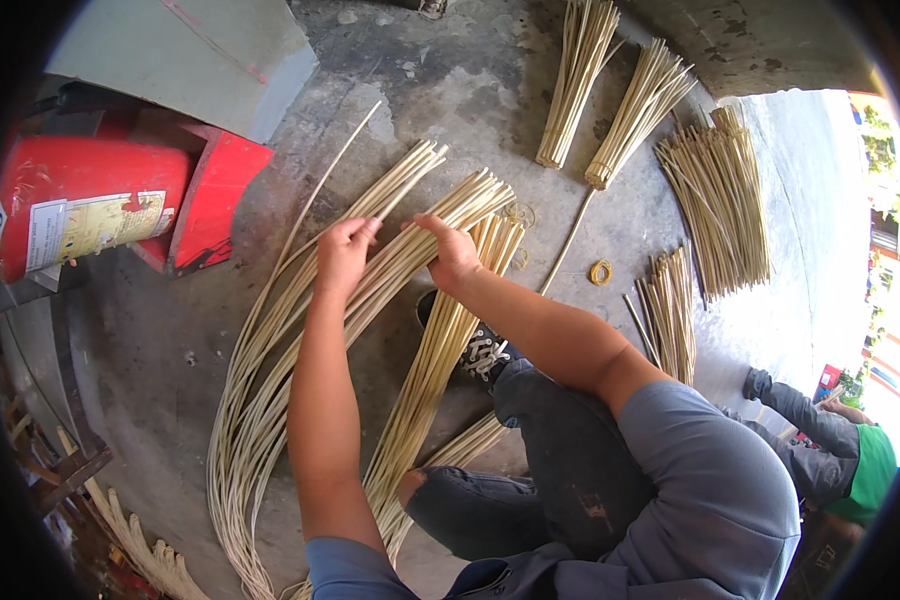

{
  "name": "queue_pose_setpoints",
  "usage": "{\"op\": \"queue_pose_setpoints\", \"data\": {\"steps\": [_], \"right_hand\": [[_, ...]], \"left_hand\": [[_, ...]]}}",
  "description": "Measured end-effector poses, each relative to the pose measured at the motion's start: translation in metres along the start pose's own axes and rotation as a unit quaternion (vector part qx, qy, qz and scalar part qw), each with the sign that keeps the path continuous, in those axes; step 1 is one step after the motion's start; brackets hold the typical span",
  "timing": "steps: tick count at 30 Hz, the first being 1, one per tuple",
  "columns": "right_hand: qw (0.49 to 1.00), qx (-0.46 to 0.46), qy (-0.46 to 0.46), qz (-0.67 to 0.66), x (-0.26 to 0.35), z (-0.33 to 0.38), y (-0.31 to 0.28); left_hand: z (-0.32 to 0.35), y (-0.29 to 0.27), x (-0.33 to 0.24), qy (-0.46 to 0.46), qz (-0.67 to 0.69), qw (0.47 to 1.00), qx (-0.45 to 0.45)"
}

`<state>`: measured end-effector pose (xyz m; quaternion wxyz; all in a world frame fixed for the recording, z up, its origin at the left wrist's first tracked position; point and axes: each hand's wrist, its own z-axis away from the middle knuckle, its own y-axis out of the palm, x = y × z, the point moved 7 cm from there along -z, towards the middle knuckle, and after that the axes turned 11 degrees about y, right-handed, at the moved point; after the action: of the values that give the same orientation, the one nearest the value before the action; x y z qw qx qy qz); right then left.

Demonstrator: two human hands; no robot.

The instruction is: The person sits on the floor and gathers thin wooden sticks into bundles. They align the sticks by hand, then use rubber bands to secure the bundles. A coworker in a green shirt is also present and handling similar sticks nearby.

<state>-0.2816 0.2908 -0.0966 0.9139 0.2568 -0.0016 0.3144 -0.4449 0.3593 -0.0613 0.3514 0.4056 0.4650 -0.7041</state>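
Your knees are bent low over the concrete floor (160, 350). Just beyond them, your left hand (344, 252) and right hand (448, 250) are both closed around the long rattan canes (270, 370), which curve away along the floor. Farther off lie tied cane bundles (575, 80) and a small yellow tape roll (600, 272).

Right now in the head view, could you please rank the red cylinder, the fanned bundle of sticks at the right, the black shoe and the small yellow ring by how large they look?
1. red cylinder
2. fanned bundle of sticks, though it lies farther off, so its rank against the cylinder is unsure
3. black shoe, partly hidden by the arm
4. yellow ring
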Motion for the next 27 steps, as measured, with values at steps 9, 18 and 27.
{"op": "queue_pose_setpoints", "data": {"steps": [9,18,27], "right_hand": [[0.999,0.023,0.015,-0.023,0.001,0.004,0.001],[0.999,0.041,0.004,0.003,0.004,-0.001,-0.002],[0.987,0.159,0.008,-0.009,0.002,0.003,0.018]], "left_hand": [[-0.016,0.015,-0.016,0.081,-0.352,0.932,-0.033],[-0.011,0.020,-0.016,0.094,-0.228,0.969,0.033],[-0.006,0.015,0.011,0.026,-0.115,0.991,0.069]]}}
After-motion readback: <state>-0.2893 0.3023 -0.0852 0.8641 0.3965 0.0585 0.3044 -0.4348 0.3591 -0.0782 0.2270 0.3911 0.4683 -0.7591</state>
